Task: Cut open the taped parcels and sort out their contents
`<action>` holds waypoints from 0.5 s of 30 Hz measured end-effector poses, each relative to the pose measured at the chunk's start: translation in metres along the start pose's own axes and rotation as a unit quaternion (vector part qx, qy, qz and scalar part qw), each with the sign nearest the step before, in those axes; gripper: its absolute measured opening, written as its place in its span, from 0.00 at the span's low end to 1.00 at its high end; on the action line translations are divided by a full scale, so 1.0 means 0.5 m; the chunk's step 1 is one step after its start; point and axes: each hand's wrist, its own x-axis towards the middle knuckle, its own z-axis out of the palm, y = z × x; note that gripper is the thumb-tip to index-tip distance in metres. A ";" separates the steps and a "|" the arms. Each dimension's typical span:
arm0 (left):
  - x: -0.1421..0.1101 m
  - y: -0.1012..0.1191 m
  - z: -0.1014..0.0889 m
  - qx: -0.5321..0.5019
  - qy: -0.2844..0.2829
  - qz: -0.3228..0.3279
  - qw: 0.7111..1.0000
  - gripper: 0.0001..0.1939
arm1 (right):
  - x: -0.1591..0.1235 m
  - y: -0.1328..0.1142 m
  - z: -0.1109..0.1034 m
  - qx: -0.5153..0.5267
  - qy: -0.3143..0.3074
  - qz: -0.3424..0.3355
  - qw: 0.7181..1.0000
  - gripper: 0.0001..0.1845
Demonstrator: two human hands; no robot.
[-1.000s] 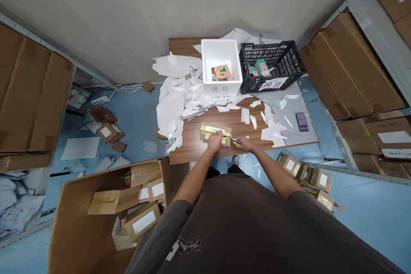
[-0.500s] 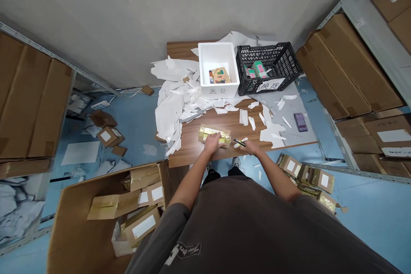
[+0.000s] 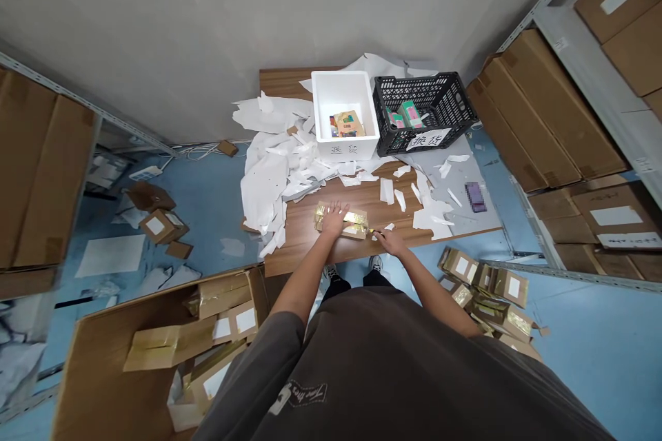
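A small cardboard box (image 3: 358, 216) wrapped in shiny yellowish tape lies near the front edge of the wooden table (image 3: 305, 248). My left hand (image 3: 335, 219) rests on top of it with fingers spread, pressing the box against the table. In my right hand (image 3: 392, 242) is a box cutter (image 3: 371, 230), closed in the fingers. Its tip meets the right end of the box; how deep the blade goes is too small to tell.
Torn white paper (image 3: 263, 176) covers the table's left side. Behind stand a white bin (image 3: 347, 149) and a black crate (image 3: 427, 141) with small boxes inside. A large carton (image 3: 98, 372) of boxes is at lower left; taped boxes (image 3: 496, 296) lie on the floor at right.
My left hand has shifted from gripping the box's front side to lying spread over its top. My right hand has brought the box cutter leftward against the box's end.
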 end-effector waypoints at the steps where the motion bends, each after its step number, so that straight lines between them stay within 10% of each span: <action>1: -0.003 -0.002 0.004 -0.008 0.014 0.012 1.000 0.38 | 0.002 -0.005 -0.004 -0.012 0.002 0.001 1.000 0.23; 10: -0.024 0.005 0.042 -0.115 0.118 0.016 0.986 0.28 | 0.025 -0.051 -0.001 -0.081 0.024 0.025 0.996 0.21; 15: -0.037 -0.006 0.054 -0.103 0.124 0.029 0.987 0.28 | 0.030 0.014 -0.025 -0.009 0.087 0.119 0.989 0.19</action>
